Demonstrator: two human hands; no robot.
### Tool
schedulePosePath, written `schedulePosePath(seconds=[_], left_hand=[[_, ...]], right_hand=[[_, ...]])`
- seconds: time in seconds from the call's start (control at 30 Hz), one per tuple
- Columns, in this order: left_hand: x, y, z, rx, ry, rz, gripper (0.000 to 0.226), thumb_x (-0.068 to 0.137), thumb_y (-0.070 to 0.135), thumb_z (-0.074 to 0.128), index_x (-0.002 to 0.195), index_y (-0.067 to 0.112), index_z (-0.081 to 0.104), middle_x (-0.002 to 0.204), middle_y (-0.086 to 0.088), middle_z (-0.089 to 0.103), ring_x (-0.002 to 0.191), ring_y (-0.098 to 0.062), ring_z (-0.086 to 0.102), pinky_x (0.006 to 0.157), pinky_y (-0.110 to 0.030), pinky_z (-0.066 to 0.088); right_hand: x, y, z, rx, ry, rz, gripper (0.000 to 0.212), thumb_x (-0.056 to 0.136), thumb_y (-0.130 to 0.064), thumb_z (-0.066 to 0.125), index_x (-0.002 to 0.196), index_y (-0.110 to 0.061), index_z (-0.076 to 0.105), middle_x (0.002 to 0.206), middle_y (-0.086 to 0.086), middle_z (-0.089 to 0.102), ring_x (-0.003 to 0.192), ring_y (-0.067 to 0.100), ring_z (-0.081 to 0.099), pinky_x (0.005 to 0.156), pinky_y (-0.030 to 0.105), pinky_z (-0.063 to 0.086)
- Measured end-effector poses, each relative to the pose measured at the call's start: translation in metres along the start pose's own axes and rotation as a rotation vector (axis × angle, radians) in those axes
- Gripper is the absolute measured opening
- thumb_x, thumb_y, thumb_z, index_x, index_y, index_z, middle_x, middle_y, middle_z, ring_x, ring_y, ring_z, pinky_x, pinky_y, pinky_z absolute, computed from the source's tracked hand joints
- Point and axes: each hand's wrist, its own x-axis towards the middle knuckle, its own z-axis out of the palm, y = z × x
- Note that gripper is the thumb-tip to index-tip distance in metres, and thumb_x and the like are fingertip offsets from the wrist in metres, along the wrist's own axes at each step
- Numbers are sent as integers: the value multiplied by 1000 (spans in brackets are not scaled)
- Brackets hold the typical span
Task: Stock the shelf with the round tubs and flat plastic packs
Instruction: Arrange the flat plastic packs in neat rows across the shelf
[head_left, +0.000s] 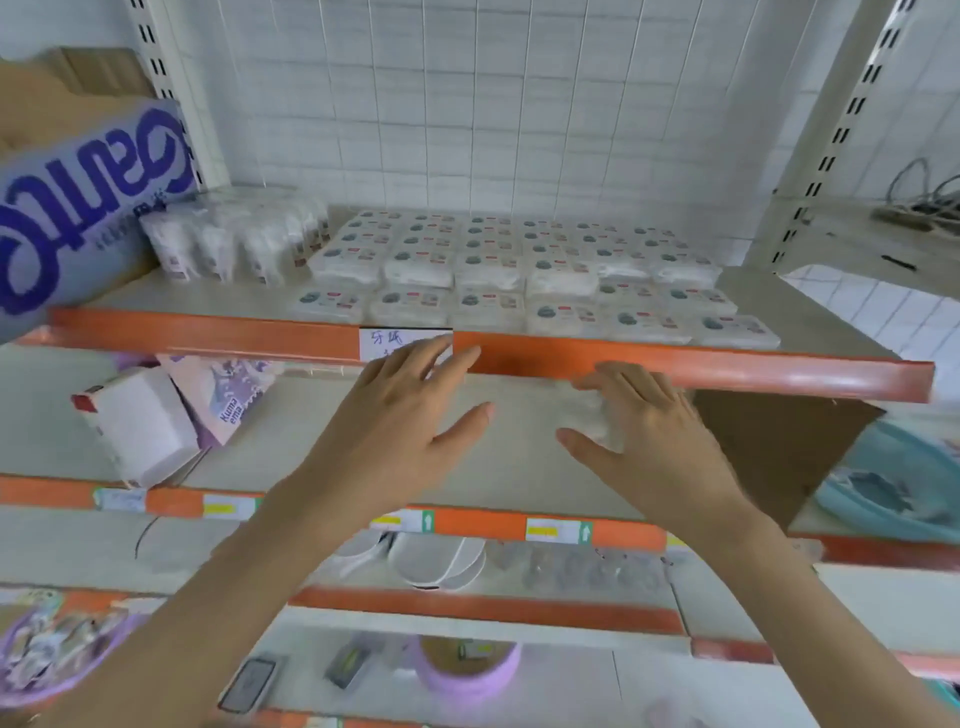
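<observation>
Seeing flat plastic packs (519, 270) lying in tight rows on upper shelf (182, 304), ctr to right, near rows reaching the front. Noting clear bags (234, 244) w/ white contents standing just left of them, farther back. Holding left hand (410, 415) open, fingers straight, in front of orange edge (701, 366), by paper label (389, 343). Spreading right hand (654, 431) over blurry white item (595, 410) below that edge; can't tell if gripping. Spotting purple-lettered pkg (78, 208) at left.

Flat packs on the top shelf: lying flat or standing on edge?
Lying flat. The flat packs sit in neat rows on the top shelf, printed labels facing up.
</observation>
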Motion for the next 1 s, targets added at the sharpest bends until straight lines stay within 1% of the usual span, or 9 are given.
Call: schedulePosePath(seconds=[0.13,0.27,0.4,0.47,0.6,0.67,0.77,0.9,1.0], left_hand=[[-40,10,27,-50,-47,16,74,91,62,21,145,18,44,149,-5,44,136,-24,41,111,-39,32],[-52,17,58,-103,-109,52,72,91,61,24,142,17,48,146,-5,48,133,-24,46,109,-38,35],[-45,15,100,-130,-118,30,70,89,60,27,137,16,54,141,-5,54,129,-25,50,104,-39,39],[-39,16,129,-151,-123,18,69,88,59,31,134,14,57,139,-7,56,127,-28,52,102,-40,41],[-14,24,190,-188,-125,3,70,86,60,33,135,15,56,146,-10,49,132,-28,46,105,-41,37],[7,30,221,-184,-134,-2,71,86,59,31,136,13,55,148,-12,45,134,-30,44,106,-42,35],[46,43,267,-164,-175,13,70,86,54,30,138,12,52,151,-13,41,135,-32,41,107,-43,34],[93,59,322,-91,-348,2,65,97,47,43,151,13,30,161,-13,18,146,-29,20,115,-39,17],[129,69,346,-59,-341,6,68,99,43,43,154,10,18,163,-15,9,148,-30,14,117,-39,13]], right_hand=[[-47,-3,17,3,-38,62,46,82,-38,75,121,-18,62,130,3,56,118,28,52,98,44,42],[-77,10,37,4,-71,80,45,77,-31,81,116,-14,64,123,7,61,109,34,59,90,46,49],[-84,40,62,18,-128,169,47,83,-33,75,124,-15,61,132,5,56,121,31,51,98,42,42],[-81,63,80,27,-148,203,49,84,-34,73,128,-16,58,134,3,54,123,30,49,99,41,41],[-59,115,120,30,-176,310,57,87,-36,68,137,-18,50,141,-1,48,130,26,42,101,37,35],[-43,144,142,33,-194,366,62,88,-39,66,142,-18,44,147,0,42,135,25,36,104,37,33],[-22,185,174,1,-279,439,70,90,-40,62,148,-17,32,159,6,22,145,25,19,112,41,24],[3,230,211,-60,-348,490,81,91,-47,59,154,-18,17,165,9,-1,150,26,0,119,43,9],[18,257,228,-94,-307,503,84,93,-52,55,156,-18,11,165,9,-6,151,27,-3,119,44,6]])
